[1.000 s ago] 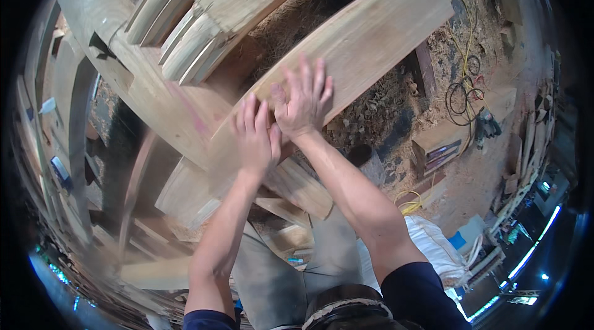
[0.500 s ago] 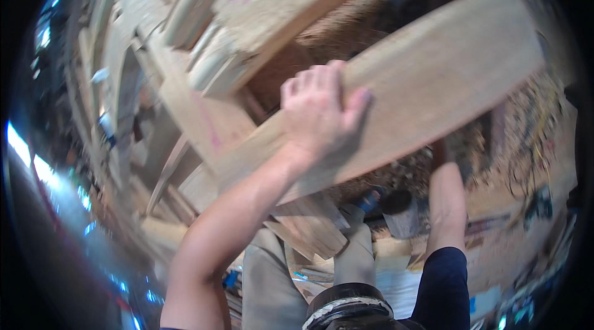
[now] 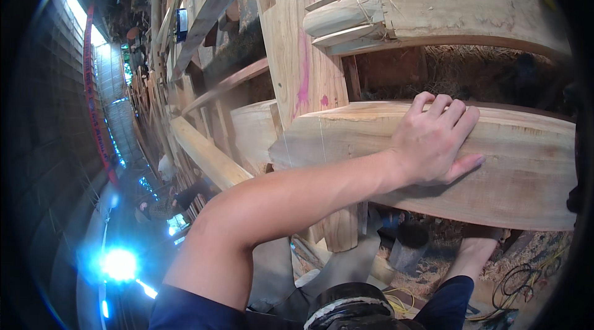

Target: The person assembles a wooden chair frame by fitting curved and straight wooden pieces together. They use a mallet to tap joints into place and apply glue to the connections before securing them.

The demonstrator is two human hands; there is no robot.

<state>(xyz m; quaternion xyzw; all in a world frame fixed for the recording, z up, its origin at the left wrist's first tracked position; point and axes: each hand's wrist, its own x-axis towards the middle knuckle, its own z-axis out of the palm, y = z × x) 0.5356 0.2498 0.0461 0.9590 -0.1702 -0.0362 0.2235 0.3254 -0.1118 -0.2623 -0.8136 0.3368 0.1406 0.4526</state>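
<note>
A broad, slightly curved wooden board (image 3: 513, 188) lies across in front of me. My left hand (image 3: 433, 138) is on it, closed, with its fingers hooked over the far edge and the thumb along the upper face. The board's pointed left end meets a pale timber beam (image 3: 303, 76) with pink marks; whether they are joined cannot be seen. My right forearm (image 3: 473, 256) reaches to the board's near edge toward its right end. Beneath the board my right hand is hidden, so its grip does not show.
Beyond the board, a curved timber with cut tenons (image 3: 470, 8) runs into the beam. A squared timber (image 3: 207, 150) lies to the left. Shavings and a coiled cable (image 3: 526, 283) are on the ground at lower right. Another person (image 3: 158, 206) is in the background.
The view has swung leftward. The board, tilted up to the right before, now lies nearly level with its left end at the marked beam. My left hand keeps hold of it.
</note>
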